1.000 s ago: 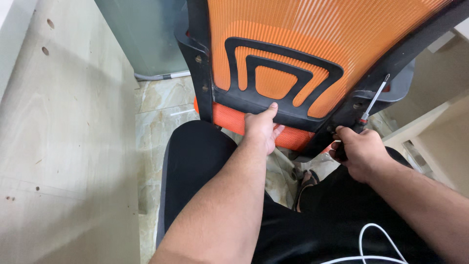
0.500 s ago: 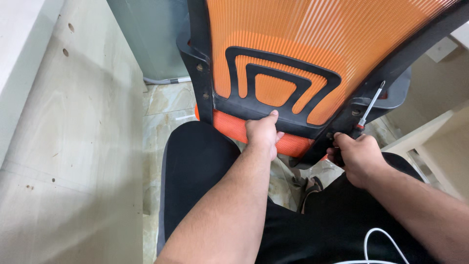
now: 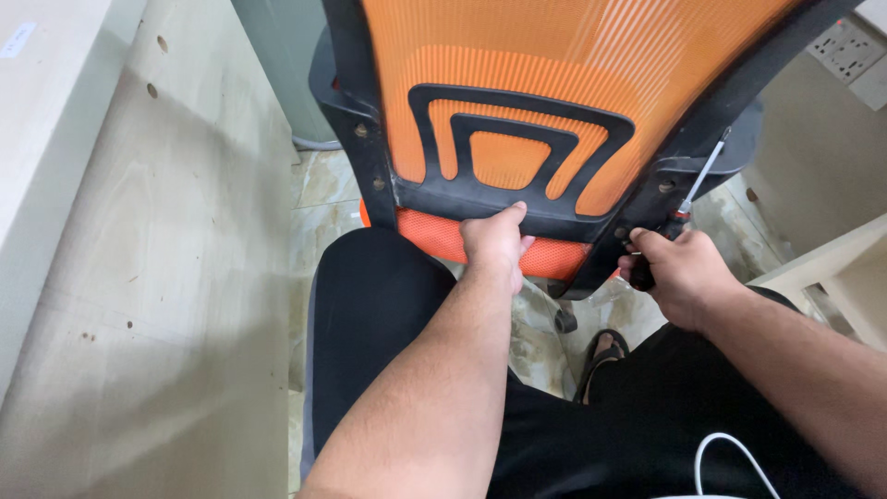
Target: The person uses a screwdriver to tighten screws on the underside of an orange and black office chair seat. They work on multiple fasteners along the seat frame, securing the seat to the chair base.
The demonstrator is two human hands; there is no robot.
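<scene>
An office chair with an orange mesh back (image 3: 554, 65) and a black plastic frame (image 3: 517, 199) stands in front of me, its back facing me. My left hand (image 3: 497, 242) grips the lower edge of the black frame, above the orange seat (image 3: 434, 236). My right hand (image 3: 674, 273) is shut on the handle of a screwdriver (image 3: 700, 176), whose metal shaft points up along the frame's right post. Small screws (image 3: 621, 233) show on that post close to my right hand.
A pale wooden panel (image 3: 157, 277) with small holes stands along the left. A grey bin (image 3: 286, 65) sits behind the chair. My black-clad legs fill the foreground, with a sandalled foot (image 3: 605, 356) on the tiled floor and a white cable (image 3: 730, 457). Wooden boards lie at the right.
My left hand stays on the frame's lower edge. My right hand with the screwdriver has shifted slightly up toward the right post. The view has moved a little.
</scene>
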